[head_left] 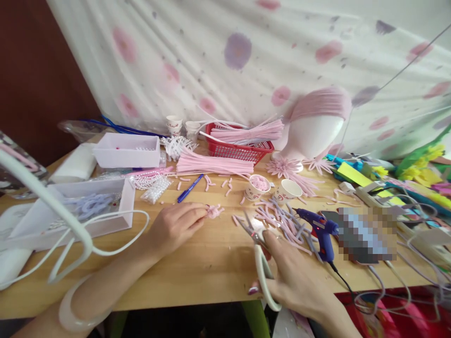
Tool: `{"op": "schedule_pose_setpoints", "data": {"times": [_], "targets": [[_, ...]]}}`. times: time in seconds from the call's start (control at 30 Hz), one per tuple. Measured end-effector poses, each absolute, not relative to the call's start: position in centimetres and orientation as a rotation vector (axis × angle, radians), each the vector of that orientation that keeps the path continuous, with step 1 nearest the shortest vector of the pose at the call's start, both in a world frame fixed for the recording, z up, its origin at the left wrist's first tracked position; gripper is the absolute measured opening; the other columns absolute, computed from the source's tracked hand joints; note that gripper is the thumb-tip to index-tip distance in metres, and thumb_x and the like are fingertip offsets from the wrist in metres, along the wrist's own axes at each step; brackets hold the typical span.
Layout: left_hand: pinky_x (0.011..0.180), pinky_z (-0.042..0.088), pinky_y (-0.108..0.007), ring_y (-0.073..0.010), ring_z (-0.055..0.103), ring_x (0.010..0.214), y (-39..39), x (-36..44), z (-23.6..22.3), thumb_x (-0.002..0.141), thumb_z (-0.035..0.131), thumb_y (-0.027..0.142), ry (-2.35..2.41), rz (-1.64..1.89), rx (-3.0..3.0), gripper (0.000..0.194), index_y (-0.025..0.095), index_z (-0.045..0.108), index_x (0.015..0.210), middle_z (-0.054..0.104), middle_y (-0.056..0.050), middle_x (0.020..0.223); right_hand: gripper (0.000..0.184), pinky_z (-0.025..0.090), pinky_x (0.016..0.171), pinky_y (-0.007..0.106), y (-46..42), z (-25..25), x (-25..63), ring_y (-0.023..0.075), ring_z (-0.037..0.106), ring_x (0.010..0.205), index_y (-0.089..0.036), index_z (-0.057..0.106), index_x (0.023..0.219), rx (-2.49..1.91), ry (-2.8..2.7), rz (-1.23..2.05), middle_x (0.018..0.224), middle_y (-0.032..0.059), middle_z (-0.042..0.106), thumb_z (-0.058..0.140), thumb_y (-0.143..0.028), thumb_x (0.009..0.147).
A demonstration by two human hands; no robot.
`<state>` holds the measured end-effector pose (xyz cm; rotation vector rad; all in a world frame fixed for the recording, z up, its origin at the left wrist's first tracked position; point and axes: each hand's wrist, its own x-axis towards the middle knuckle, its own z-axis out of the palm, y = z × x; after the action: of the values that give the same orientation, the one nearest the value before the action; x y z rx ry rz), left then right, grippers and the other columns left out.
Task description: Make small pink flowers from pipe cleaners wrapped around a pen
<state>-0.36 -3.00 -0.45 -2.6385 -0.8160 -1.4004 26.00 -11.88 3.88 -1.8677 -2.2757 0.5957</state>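
My left hand point(176, 224) is closed, pinching a small curled pink pipe-cleaner piece point(214, 211) at its fingertips, low over the table. In my right hand point(294, 272) are scissors with pale handles point(262, 270); their blades point(249, 226) stand apart and point away to the left, with nothing between them. Cut pink and grey pipe-cleaner lengths point(282, 218) lie just beyond the scissors. Behind them stand a paper cup of pink pieces point(259, 186) and a second paper cup point(289, 189). A blue marker pen point(190, 188) lies beyond my left hand.
A blue glue gun point(321, 231) and a phone point(364, 234) with cables sit at right. At the back are a pink pipe-cleaner bundle point(214, 163), a red basket point(239, 151) and a head form point(313, 129). White trays point(127, 157) and a white curved stand point(66, 220) occupy the left.
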Motion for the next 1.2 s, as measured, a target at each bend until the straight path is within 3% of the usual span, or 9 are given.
{"op": "schedule_pose_setpoints", "data": {"times": [0.33,0.47,0.73,0.97,1.2], "targets": [[0.071,0.056,-0.031,-0.0195,0.07,0.079,-3.7,0.0,0.4,0.089,0.057,0.009,-0.578,-1.299,-2.535,0.014,0.011,0.065,0.1,0.075,-0.008,0.088,0.038,0.023,0.052,0.026,-10.5,3.6,22.2,0.0171,0.05,0.058,-0.022,0.039,0.075,-1.857,-2.385,0.578,0.067,0.0018,0.059,0.061,-0.053,0.077],[0.07,0.056,-0.035,-0.0216,0.07,0.078,-3.7,0.5,0.0,0.088,0.055,0.005,-0.419,-1.224,-2.427,0.013,0.008,0.066,0.094,0.075,-0.01,0.086,0.041,0.022,0.052,0.026,-10.2,3.6,21.6,0.0166,0.05,0.057,-0.022,0.036,0.073,-1.862,-2.396,0.556,0.066,0.0021,0.059,0.059,-0.056,0.078],[0.066,0.056,-0.032,-0.0188,0.068,0.073,-3.9,0.5,-0.2,0.088,0.053,0.005,-0.386,-1.165,-2.349,0.014,0.012,0.066,0.088,0.073,-0.005,0.076,0.041,0.022,0.053,0.025,-10.2,3.5,21.3,0.0161,0.047,0.056,-0.022,0.036,0.074,-1.881,-2.388,0.546,0.065,0.0019,0.056,0.058,-0.056,0.077],[0.066,0.055,-0.033,-0.0195,0.066,0.072,-3.8,0.6,-0.4,0.086,0.056,0.003,-0.369,-1.155,-2.334,0.013,0.009,0.067,0.089,0.073,-0.007,0.078,0.029,0.019,0.052,0.025,-10.1,3.3,21.4,0.0125,0.038,0.052,-0.021,0.037,0.07,-1.841,-2.388,0.445,0.059,-0.0002,0.05,0.051,-0.041,0.085],[0.065,0.054,-0.032,-0.0183,0.066,0.07,-3.8,0.7,-0.4,0.087,0.054,0.003,-0.376,-1.155,-2.329,0.015,0.011,0.067,0.088,0.073,-0.006,0.075,0.027,0.019,0.049,0.024,-9.9,2.5,21.5,0.0096,0.032,0.048,-0.02,0.036,0.064,-1.8,-2.335,0.416,0.053,-0.0034,0.042,0.053,-0.032,0.081]]}}
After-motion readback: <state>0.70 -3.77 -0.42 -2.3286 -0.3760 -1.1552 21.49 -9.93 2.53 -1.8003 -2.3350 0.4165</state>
